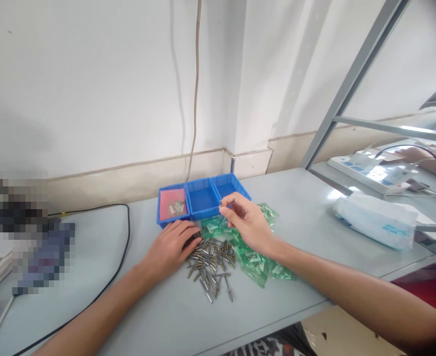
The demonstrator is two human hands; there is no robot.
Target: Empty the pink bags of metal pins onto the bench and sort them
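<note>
A pile of small metal fasteners (212,262), rivet-like pins with some brass-coloured parts, lies loose on the grey table. My left hand (173,243) rests at the pile's left edge, thumb and fingers apart, with several fasteners in the gap between them. Raised near the front of a blue three-compartment bin (199,214), my right hand (249,222) pinches a small metal fastener (221,203) between thumb and forefinger; most of it is hidden. Green plastic bags (253,262) of metal parts lie beneath and beside the right hand.
The bin's left compartment holds a pink card or bag (171,202) with metal pieces. A black cable (127,237) curves over the table at left. At right stand a metal frame post (351,89), a white-and-blue soft pack (379,220) and a power strip (369,173).
</note>
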